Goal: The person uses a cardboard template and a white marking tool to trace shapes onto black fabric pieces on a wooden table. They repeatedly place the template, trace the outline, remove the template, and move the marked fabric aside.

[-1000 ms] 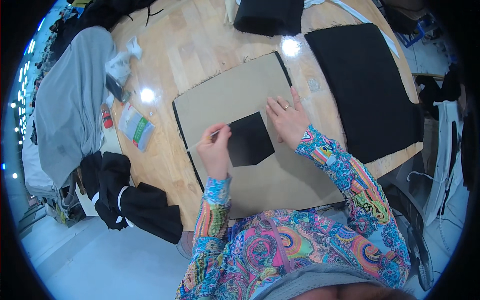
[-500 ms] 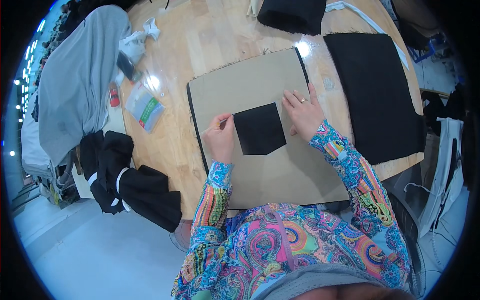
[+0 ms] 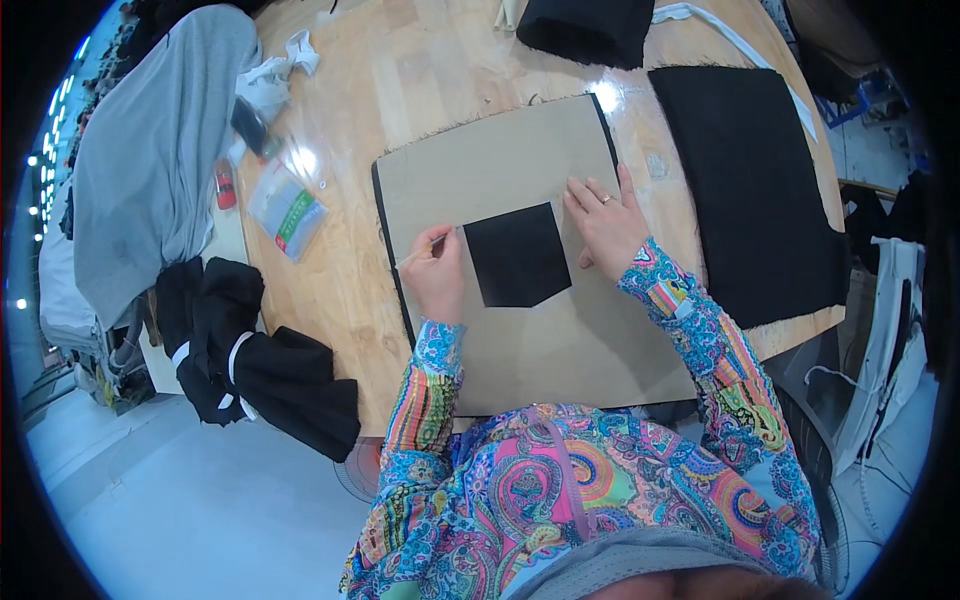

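A large grey-tan card panel lies over black cloth that shows along its edges. In its middle is a black pocket-shaped area with a pointed lower edge; whether it is a cut-out or a piece on top, I cannot tell. Just left of that shape's upper corner, my left hand is closed around a slim pen-like marker. My right hand, with a ring on one finger, rests flat on the panel right of the black shape, fingers spread and holding nothing.
A black cloth piece lies right of the panel, and a folded black cloth beyond it. At left are a plastic packet, a red item, grey cloth and tied black bundles over the table's edge.
My left hand has shifted slightly left and turned, and the marker now slants differently, drawn back from the black shape's corner. My right hand has stayed in place.
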The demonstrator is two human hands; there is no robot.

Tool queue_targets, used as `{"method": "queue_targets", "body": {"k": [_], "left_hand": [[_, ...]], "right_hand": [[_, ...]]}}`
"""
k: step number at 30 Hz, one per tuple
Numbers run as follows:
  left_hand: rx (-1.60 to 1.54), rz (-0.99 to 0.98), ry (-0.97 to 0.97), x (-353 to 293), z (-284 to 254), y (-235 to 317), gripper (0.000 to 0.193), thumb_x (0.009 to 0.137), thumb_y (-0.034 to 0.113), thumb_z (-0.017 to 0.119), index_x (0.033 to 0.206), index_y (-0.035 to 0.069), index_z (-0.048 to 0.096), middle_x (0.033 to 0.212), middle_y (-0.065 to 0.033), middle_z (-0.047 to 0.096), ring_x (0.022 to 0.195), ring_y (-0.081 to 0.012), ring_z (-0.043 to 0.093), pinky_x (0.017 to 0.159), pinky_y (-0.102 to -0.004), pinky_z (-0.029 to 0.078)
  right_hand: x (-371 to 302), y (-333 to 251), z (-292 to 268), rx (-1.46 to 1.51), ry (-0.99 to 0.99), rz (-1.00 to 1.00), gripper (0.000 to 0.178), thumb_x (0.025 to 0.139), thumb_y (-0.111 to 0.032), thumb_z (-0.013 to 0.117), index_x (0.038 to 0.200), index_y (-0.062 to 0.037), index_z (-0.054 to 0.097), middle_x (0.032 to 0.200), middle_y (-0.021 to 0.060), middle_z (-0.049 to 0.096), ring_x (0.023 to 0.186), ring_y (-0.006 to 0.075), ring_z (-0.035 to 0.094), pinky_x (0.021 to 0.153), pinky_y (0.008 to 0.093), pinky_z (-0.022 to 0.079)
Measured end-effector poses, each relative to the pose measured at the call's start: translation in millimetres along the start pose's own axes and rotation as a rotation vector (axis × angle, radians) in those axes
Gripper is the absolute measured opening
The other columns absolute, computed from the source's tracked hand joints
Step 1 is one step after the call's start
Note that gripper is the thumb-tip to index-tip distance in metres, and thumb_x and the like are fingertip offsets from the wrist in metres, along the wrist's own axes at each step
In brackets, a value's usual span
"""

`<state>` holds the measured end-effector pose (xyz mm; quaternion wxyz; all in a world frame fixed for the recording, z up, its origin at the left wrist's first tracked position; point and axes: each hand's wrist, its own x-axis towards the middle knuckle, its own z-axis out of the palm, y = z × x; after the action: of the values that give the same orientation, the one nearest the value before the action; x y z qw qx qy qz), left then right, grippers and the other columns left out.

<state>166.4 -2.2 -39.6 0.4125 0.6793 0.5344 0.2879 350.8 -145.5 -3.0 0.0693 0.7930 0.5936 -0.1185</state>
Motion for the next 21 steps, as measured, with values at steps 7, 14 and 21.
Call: {"method": "queue_targets", "body": {"k": [7,14,21], "left_hand": [[0.026,0.042,-0.022,-0.8,-0.6,4.2,0.015,0.080,0.015,0.066,0.085,0.001,0.068,0.071,-0.0105,0.068,0.064,-0.0137,0.064,0.062,-0.0263,0.049],[0.071,0.049,-0.058,0.1,4.7,-5.9,0.014,0.079,0.014,0.066,0.086,0.003,0.069,0.079,-0.0124,0.068,0.071,-0.0170,0.066,0.066,-0.0282,0.050],[0.034,0.031,-0.013,-1.1,1.4,2.2,0.014,0.079,0.013,0.066,0.085,0.001,0.068,0.072,-0.0112,0.068,0.065,-0.0157,0.065,0.061,-0.0275,0.049]], "right_hand": [[0.5,-0.6,-0.1,0.013,0.005,0.004,0.087,0.056,-0.026,0.084,0.131,-0.0033,0.046,0.136,0.0073,0.042,0.129,0.0218,0.040,0.112,0.0575,0.005],[0.6,-2.0,-3.8,0.007,-0.029,0.019,0.090,0.054,-0.026,0.083,0.131,-0.0037,0.044,0.138,0.0068,0.041,0.129,0.0210,0.040,0.112,0.0571,0.006],[1.5,0.1,-0.7,0.029,-0.010,0.004,0.087,0.056,-0.024,0.083,0.131,-0.0023,0.045,0.136,0.0082,0.041,0.129,0.0229,0.040,0.112,0.0579,0.003]]}}
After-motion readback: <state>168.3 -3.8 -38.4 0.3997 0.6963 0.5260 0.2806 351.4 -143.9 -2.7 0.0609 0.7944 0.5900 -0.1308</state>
